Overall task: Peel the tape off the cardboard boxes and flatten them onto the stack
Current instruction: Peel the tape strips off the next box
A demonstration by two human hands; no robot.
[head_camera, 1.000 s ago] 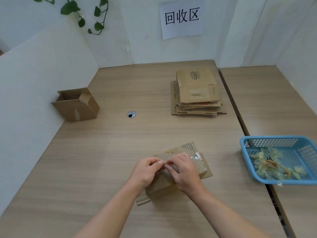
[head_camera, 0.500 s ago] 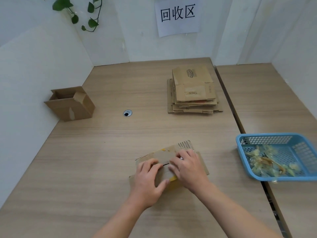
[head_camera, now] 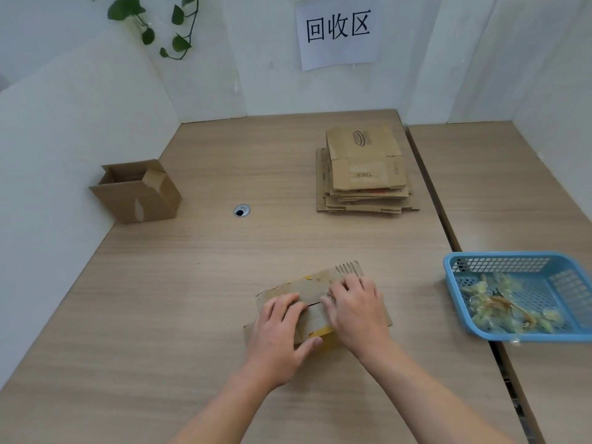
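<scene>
Wooden desk (head_camera: 192, 315), stack of flattened boxes (head_camera: 365, 174) lay toward its far edge, open box (head_camera: 137, 193) stood at the left edge, blue basket (head_camera: 512, 261) at the right, collapsed box (head_camera: 314, 286) near the front edge, left hand (head_camera: 278, 334) and right hand (head_camera: 355, 312) pressed flat on it, fingers straight.

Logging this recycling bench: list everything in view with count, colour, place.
tables: 2, wood-tone, side by side
flattened box: 1, brown, front centre
cardboard stack: 1, brown, far side, right of centre
open box: 1, brown, left by wall
basket: 1, blue, right, over the seam
tape scraps: heap, yellowish, in basket
sign: 1, white, back wall
vine: 1, green, upper left
cable hole: 1, dark, mid-table
left hand: 1, pressing flattened box
right hand: 1, pressing flattened box
</scene>
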